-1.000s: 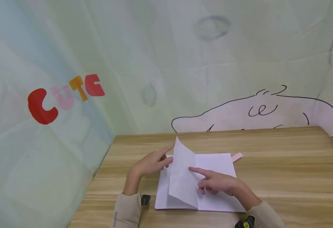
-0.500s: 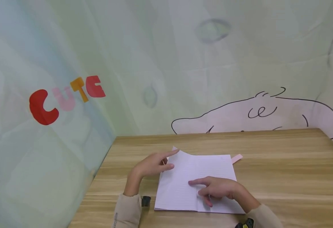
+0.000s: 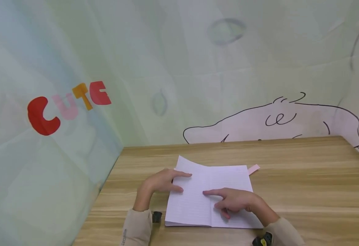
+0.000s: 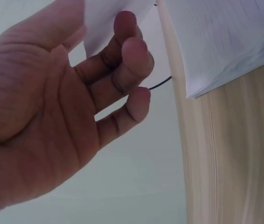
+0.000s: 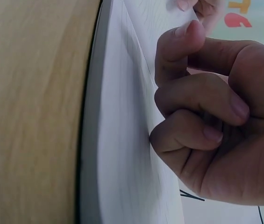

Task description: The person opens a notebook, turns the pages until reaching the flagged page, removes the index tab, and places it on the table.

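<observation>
A lined notebook (image 3: pixel 233 176) lies spread out on the wooden table. Its left page (image 3: pixel 191 205) is slightly raised, the far corner tipped up. My left hand (image 3: pixel 162 181) is at that page's outer edge, index finger and thumb extended over the paper. In the left wrist view the other fingers (image 4: pixel 136 60) are loosely bent below the page. My right hand (image 3: pixel 237 200) is over the right page, its straight index finger reaching across the fold to touch the left page. Its remaining fingers (image 5: pixel 192 95) curl loosely and hold nothing.
A pink tab (image 3: pixel 254 169) sticks out past the notebook's upper right corner. Wood-grain table (image 3: pixel 314 184) extends to the right and behind the notebook. A pale printed curtain (image 3: pixel 154 68) hangs at the back and left. Dark straps (image 3: pixel 263 240) sit near the sleeves.
The page that stood upright has come down onto the left side of the notebook. My left hand has shifted slightly down over it; my right index finger slid down a little.
</observation>
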The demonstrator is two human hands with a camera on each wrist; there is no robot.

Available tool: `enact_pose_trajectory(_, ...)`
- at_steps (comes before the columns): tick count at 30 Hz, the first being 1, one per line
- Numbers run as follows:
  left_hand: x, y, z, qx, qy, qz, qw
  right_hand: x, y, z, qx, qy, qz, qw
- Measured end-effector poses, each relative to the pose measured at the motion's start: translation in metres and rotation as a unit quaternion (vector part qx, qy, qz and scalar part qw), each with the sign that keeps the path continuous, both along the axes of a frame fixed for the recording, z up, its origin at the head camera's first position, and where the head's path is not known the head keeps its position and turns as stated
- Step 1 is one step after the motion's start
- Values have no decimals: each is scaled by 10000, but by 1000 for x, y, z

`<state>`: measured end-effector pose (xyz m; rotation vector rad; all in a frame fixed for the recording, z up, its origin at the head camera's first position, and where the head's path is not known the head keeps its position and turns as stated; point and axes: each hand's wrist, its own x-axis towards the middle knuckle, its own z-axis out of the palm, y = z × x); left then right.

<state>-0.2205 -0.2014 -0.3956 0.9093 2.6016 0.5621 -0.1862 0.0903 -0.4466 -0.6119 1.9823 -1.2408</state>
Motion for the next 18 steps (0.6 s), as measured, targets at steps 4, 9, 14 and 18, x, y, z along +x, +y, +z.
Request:
enact_pose_trajectory(4, 0, -2, -1, -135, -46, -21, 9999, -2, 3, -1, 133, 177, -107, 9997)
enact_pose_trajectory(9, 0, 0, 0, -156, -216, 85, 9996, -5, 9, -2, 329, 549, -260, 9976)
enact_pose_trajectory(14, -1, 1, 0, -255, -228, 43, 9994, -9, 15, -1, 732, 877, -478, 9923)
enact_pose_trajectory(18, 1, 1, -1, -401, -104, -86, 9991, -12, 21, -2, 1077, 1232, -791, 9833)
